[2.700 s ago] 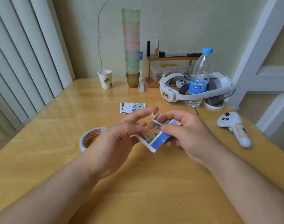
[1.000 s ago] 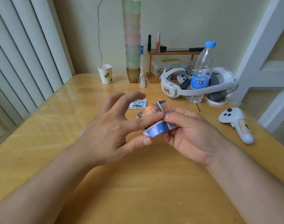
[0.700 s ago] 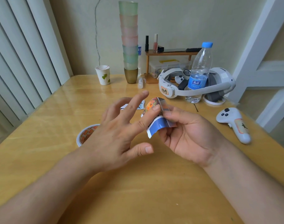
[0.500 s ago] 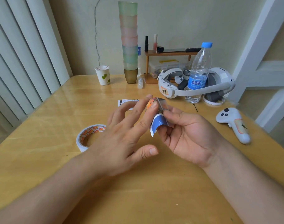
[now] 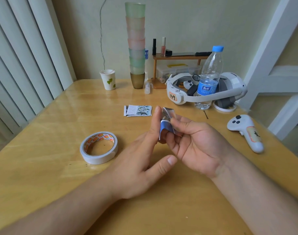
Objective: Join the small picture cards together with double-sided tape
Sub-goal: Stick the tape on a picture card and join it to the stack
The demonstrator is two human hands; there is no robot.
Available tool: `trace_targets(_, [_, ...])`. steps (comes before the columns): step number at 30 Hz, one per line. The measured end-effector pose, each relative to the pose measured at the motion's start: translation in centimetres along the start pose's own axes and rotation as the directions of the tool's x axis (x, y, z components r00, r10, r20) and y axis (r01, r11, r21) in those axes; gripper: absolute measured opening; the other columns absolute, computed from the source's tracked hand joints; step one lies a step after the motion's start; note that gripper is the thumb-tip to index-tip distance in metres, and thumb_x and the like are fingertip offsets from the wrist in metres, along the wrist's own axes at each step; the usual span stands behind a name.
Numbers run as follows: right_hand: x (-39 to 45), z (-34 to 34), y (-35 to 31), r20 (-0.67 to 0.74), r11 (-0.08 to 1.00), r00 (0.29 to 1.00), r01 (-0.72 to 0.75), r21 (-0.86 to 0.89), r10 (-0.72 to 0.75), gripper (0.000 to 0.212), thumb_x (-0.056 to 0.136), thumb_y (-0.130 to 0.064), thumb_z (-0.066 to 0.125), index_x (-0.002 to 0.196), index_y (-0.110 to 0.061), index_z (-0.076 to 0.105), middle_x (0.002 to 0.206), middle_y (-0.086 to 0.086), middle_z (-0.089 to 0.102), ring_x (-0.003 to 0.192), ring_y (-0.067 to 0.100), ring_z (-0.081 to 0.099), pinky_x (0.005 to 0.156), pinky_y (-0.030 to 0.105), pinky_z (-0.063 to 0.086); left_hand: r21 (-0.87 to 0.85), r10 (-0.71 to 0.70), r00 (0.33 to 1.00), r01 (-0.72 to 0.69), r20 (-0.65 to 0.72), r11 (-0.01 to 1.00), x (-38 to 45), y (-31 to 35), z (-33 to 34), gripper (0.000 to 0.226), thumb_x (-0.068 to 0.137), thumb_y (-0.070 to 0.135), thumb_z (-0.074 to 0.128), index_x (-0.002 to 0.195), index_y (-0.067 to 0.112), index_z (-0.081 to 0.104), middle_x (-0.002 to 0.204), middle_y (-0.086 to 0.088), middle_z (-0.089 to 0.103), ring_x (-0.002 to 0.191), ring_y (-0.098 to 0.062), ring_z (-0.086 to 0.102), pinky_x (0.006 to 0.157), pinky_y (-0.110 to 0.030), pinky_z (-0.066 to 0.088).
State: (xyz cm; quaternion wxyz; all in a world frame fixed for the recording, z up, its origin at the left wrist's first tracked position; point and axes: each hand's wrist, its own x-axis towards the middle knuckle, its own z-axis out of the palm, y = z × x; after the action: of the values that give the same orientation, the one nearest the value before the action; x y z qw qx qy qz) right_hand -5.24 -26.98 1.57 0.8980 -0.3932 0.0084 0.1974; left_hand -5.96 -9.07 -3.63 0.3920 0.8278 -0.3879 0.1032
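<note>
cards (image 5: 165, 123) joined by tape are pinched above the table (image 5: 43, 167) in the right hand (image 5: 194, 143); the left hand (image 5: 141, 160) presses them with straight fingers. firm, even pressure along the seam should bond them.

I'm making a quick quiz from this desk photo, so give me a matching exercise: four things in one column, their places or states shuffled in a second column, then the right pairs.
Things
1. tape roll
2. water bottle
3. paper cup
4. joined cards

Places or states
A. held between both hands
B. lying flat on the table, left of the hands
C. standing inside the headset's band
D. at the table's far edge, left of the cup stack

Pairs: 1-B, 2-C, 3-D, 4-A
</note>
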Motion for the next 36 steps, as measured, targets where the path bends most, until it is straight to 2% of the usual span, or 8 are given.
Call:
trace_targets(5, [0.1,-0.2,0.0,-0.003,1.000,1.000,-0.004,-0.001,0.004,0.029,0.086,-0.005,0.059,0.110,-0.006,0.075,0.095,0.012,0.077,0.074,0.015,0.075,0.058,0.019,0.058,-0.003,0.004,1.000,-0.004,-0.003,1.000,-0.1,-0.5,-0.4,0.102,0.101,0.052,0.055,0.158,0.041,-0.030,0.160,0.024,0.038,0.132,0.005,0.050,0.110,-0.014,0.036])
trace_targets(8, [0.1,-0.5,-0.1,-0.015,0.998,0.999,0.040,-0.045,-0.041,0.037,0.084,-0.004,0.061,0.120,-0.006,0.070,0.108,0.016,0.077,0.078,0.015,0.075,0.062,0.019,0.059,-0.278,-0.048,0.998,0.034,-0.046,0.960,0.2,-1.3,-0.8,0.105,0.094,0.026,0.061,0.162,0.039,-0.019,0.161,0.023,0.042,0.138,-0.012,0.054,0.114,-0.027,0.041])
trace_targets(12, [0.5,-1.0,0.1,-0.040,0.928,0.973,0.203,-0.313,-0.227,0.029,0.097,0.000,0.059,0.125,-0.006,0.066,0.113,0.019,0.076,0.083,0.017,0.072,0.065,0.022,0.059,-0.855,-0.429,0.899,0.155,-0.086,0.495,1.3,-1.0,-1.5,0.098,0.066,0.015,0.063,0.156,0.040,0.033,0.111,-0.008,0.078,0.097,-0.025,0.073,0.092,-0.039,0.056])
trace_targets(15, [0.7,-1.2,0.5,-0.067,0.870,0.951,0.246,-0.428,-0.302,0.026,0.097,-0.001,0.062,0.121,-0.008,0.068,0.111,0.019,0.076,0.088,0.018,0.071,0.068,0.024,0.059,-0.944,-0.537,0.843,0.189,0.015,0.270,1.7,-0.8,-2.1,0.053,0.080,0.033,0.067,0.129,0.014,0.070,0.108,-0.016,0.074,0.092,-0.025,0.070,0.084,-0.035,0.060])
trace_targets(18, [0.9,-1.4,0.8,-0.060,0.820,0.945,0.246,-0.517,-0.321,0.023,0.097,-0.003,0.064,0.117,-0.010,0.071,0.105,0.014,0.078,0.089,0.017,0.071,0.071,0.026,0.059,-0.919,-0.599,0.801,0.241,0.006,0.313,1.9,-0.6,-2.0,0.023,0.094,0.030,0.070,0.102,0.012,0.081,0.104,-0.014,0.077,0.092,-0.022,0.070,0.078,-0.028,0.062])
trace_targets(27, [1.0,-1.9,0.8,0.020,0.688,0.955,0.227,-0.689,-0.295,0.019,0.104,-0.009,0.058,0.116,-0.014,0.072,0.101,0.010,0.080,0.089,0.024,0.077,0.075,0.030,0.059,-0.801,-0.657,0.742,0.309,-0.133,0.512,1.8,-0.6,-1.6,0.021,0.102,0.012,0.061,0.104,0.001,0.079,0.106,-0.016,0.080,0.089,-0.020,0.074,0.074,-0.028,0.061])
trace_targets(32, [0.5,-2.9,-0.5,0.086,0.209,0.926,0.173,-0.962,-0.369,0.018,0.104,-0.024,0.060,0.099,-0.014,0.075,0.085,0.003,0.078,0.076,0.009,0.076,0.073,0.038,0.059,-0.573,-0.591,0.760,0.367,-0.269,0.733,1.5,-1.4,-1.3,0.022,0.102,0.016,0.066,0.086,0.013,0.082,0.092,-0.007,0.081,0.079,-0.015,0.070,0.078,-0.038,0.064])
trace_targets(36, [-0.6,-4.5,-4.5,-0.010,-0.028,0.893,-0.026,-0.999,-0.450,0.012,0.097,-0.045,0.066,0.099,-0.039,0.076,0.091,-0.019,0.075,0.086,-0.003,0.068,0.077,0.029,0.055,-0.633,-0.629,0.736,0.366,-0.252,0.682,1.5,-2.3,-1.0,0.023,0.101,0.017,0.068,0.088,0.000,0.078,0.093,-0.026,0.075,0.078,-0.021,0.066,0.085,-0.050,0.065])
